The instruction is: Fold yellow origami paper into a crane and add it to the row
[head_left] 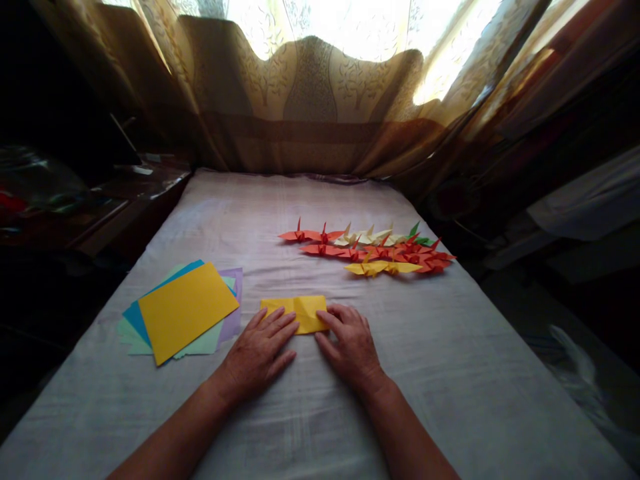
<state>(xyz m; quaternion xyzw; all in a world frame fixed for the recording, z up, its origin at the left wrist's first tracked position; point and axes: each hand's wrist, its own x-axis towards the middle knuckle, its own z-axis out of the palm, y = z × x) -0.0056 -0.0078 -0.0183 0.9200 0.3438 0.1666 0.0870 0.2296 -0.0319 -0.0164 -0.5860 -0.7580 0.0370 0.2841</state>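
Observation:
A folded yellow paper [299, 309] lies flat on the cloth-covered table [250, 220]. My left hand [260, 350] rests flat on the cloth with its fingers stretched out and their tips on the paper's left lower edge. My right hand [350, 343] lies beside it, fingers spread and a little bent, pressing the paper's right lower edge. Neither hand grips anything.
A fanned stack of coloured sheets [183, 310], yellow on top, lies left of my hands. Several folded paper cranes [373, 250] in red, orange, yellow, cream and green sit in rows at the far right. Curtains [310, 100] hang behind the table. A dark side table [100, 207] stands at left.

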